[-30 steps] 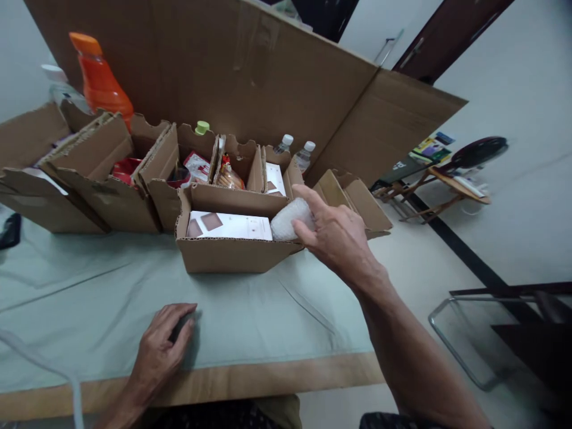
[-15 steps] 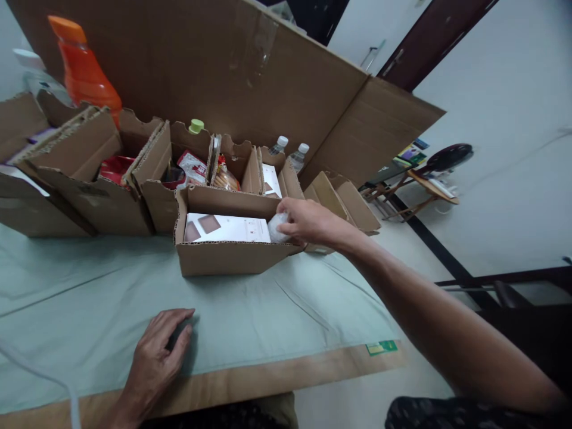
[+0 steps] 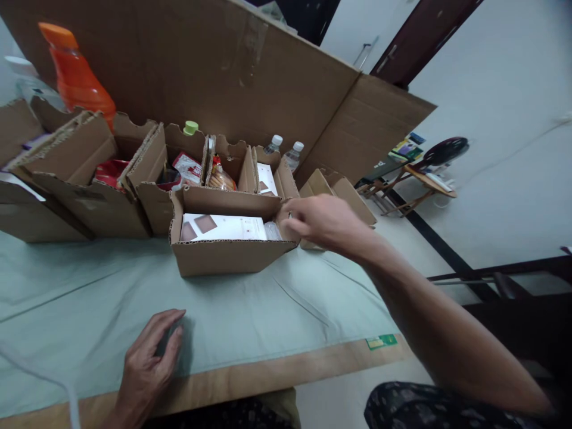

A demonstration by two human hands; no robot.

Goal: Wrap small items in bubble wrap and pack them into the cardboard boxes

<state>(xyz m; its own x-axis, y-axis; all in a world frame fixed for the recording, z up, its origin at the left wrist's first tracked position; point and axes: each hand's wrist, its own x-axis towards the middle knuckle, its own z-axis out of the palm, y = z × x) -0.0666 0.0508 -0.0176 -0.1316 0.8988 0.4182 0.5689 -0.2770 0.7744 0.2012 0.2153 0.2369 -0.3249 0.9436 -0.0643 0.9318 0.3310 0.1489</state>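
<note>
Step, I judge: tucking clear wrap point(image 3: 272, 231) into box point(image 3: 232, 260) at three o'clock; right hand point(image 3: 319, 219), hold unclear; left hand point(image 3: 149, 360), apart; next, gentle seating.

Orange bottle point(image 3: 83, 83) far left, behind a carton point(image 3: 89, 210) with a red packet point(image 3: 111, 173) in it. Two clear bottles point(image 3: 292, 158) far, right of centre. Tall cardboard panel point(image 3: 179, 71) behind them. Far right: stool point(image 3: 419, 174), dark round thing point(image 3: 447, 151) by it, maroon door point(image 3: 417, 39) beyond.
</note>
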